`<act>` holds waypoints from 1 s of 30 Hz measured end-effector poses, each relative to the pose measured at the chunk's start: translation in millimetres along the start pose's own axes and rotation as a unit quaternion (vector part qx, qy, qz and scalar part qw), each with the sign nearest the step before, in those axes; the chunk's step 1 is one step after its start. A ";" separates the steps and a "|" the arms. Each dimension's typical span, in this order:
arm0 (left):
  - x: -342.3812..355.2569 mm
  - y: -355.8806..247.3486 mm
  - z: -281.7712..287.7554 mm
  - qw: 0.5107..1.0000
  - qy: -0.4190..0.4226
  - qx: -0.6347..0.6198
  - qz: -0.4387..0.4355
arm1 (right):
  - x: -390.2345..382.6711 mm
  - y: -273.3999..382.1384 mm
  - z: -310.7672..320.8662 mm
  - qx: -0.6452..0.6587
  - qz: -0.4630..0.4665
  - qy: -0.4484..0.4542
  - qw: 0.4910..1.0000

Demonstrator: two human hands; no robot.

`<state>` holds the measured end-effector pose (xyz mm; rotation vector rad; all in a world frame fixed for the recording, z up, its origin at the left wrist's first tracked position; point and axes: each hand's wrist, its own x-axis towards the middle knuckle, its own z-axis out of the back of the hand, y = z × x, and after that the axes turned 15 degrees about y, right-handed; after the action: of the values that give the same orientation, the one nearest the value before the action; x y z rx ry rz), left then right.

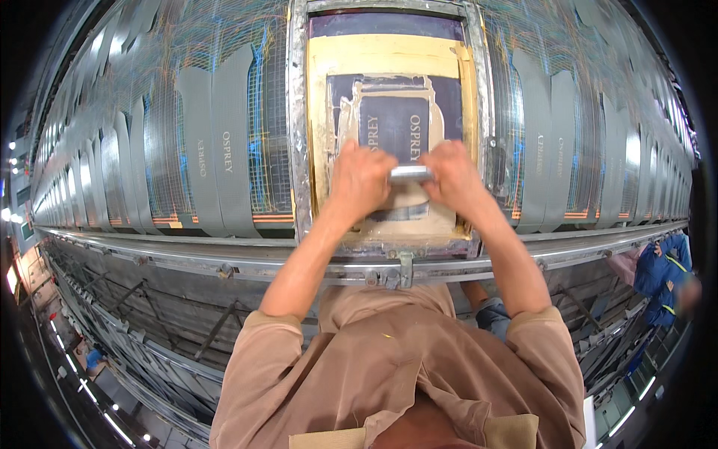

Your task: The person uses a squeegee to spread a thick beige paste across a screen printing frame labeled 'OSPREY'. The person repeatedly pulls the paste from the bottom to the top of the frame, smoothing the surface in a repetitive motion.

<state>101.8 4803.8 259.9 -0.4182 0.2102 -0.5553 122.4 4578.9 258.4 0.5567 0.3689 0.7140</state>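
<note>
Squeegee: a short grey metal-handled squeegee [409, 174] lies crosswise between the two hands, low on the screen, just below the dark printed patch; only the middle of its handle shows.
Left hand: the left hand [359, 179] grips the squeegee's left end, fingers [368, 153] curled tight over it, knuckles up.
Right hand: the right hand [453, 178] grips the right end the same way, fingers closed on the handle; the two fists sit near each other with the bare handle between them.
Blade: hidden under the hands, so its contact with the mesh cannot be told.
Screen frame: a metal-edged printing screen frame [298, 135] lies flat on the desk [224, 258], its long side running away from the person.
Inside the frame: tan tape masks the border; the centre holds a dark purple mesh window [394, 123] with pale lettering, and smears of cream ink [407, 200] spread around and below it, under the hands.
Strips: rows of grey fabric strips [213, 142] lie side by side along the desk on both sides of the frame, each with pale lettering, over a blue and orange grid.
Clamp: a metal bracket [389, 273] at the frame's near edge meets the desk rail.
Other person: a figure in blue [662, 273] stands at the far right, well apart.
</note>
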 end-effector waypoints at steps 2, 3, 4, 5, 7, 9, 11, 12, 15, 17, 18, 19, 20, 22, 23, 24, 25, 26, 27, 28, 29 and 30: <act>-24.4 -19.9 -4.8 1.000 -0.002 -0.026 0.005 | -25.3 16.4 -13.6 0.011 -0.008 0.011 1.000; -30.8 -24.9 -6.3 1.000 -0.004 -0.023 0.006 | -31.2 22.0 -15.0 0.006 -0.011 0.011 1.000; -34.8 -28.2 -8.0 1.000 -0.005 -0.021 0.007 | -35.1 25.6 -15.2 0.001 -0.015 0.011 1.000; -30.0 -23.5 -7.5 1.000 0.013 -0.022 0.009 | -32.1 23.9 -8.8 0.000 -0.029 0.040 0.999; -3.0 -7.2 6.1 1.000 0.003 0.020 -0.002 | -8.4 7.1 8.4 -0.029 -0.037 0.047 0.998; 32.9 17.1 18.1 0.999 -0.011 0.046 -0.009 | 24.2 -13.9 29.1 -0.055 -0.037 0.036 0.997; 72.1 42.2 31.3 0.999 -0.008 0.047 -0.001 | 61.7 -37.6 51.6 -0.051 -0.046 0.032 0.997; 89.8 49.8 41.0 0.999 0.006 0.044 0.010 | 79.3 -48.9 61.9 -0.034 -0.059 0.044 0.997; 116.0 69.1 48.4 0.998 0.020 0.046 0.029 | 104.5 -61.3 72.8 0.016 -0.093 0.064 0.994; 118.4 73.0 45.6 0.998 0.017 0.048 0.034 | 109.1 -64.1 70.5 0.034 -0.095 0.058 0.993; 117.0 71.7 43.9 0.998 0.013 0.048 0.034 | 106.9 -63.8 68.4 0.036 -0.086 0.049 0.994; 115.1 70.1 42.2 0.998 0.010 0.049 0.035 | 104.6 -62.5 66.2 0.038 -0.078 0.039 0.995; 112.8 68.1 40.6 0.999 -0.003 0.039 0.029 | 102.3 -59.7 65.5 0.032 -0.071 0.025 0.997; 105.3 62.2 36.3 0.999 -0.028 0.019 0.017 | 94.9 -52.9 59.2 0.019 -0.056 -0.003 0.998; 98.0 55.7 33.5 1.000 -0.013 -0.008 0.021 | 86.2 -51.8 54.0 0.005 -0.053 -0.003 0.999; 85.1 48.2 27.1 1.000 -0.025 -0.007 0.012 | 74.0 -45.7 47.0 0.004 -0.040 0.001 0.999; 69.0 39.0 18.0 0.999 -0.036 -0.006 0.002 | 58.3 -37.6 36.8 0.004 -0.028 0.005 1.000; 50.7 28.4 10.2 0.999 -0.048 -0.003 -0.009 | 41.4 -27.5 25.9 0.004 -0.015 0.007 1.000; 26.9 14.2 3.0 0.999 -0.036 0.003 -0.008 | 19.7 -15.6 9.7 -0.004 -0.018 0.013 1.000; 3.0 0.4 -4.2 1.000 -0.025 0.009 -0.010 | -1.7 -3.8 -5.0 -0.012 -0.023 0.018 0.999; -15.3 -9.3 -11.6 1.000 -0.024 0.012 -0.004 | -17.2 7.3 -11.0 0.003 -0.026 0.037 0.999; -32.7 -18.9 -18.1 1.000 -0.021 0.015 0.003 | -32.0 18.9 -14.9 0.020 -0.029 0.056 0.998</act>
<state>60.3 4801.4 254.7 -0.3998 0.1622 -0.5431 82.9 4573.5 261.9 0.5429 0.5036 0.6849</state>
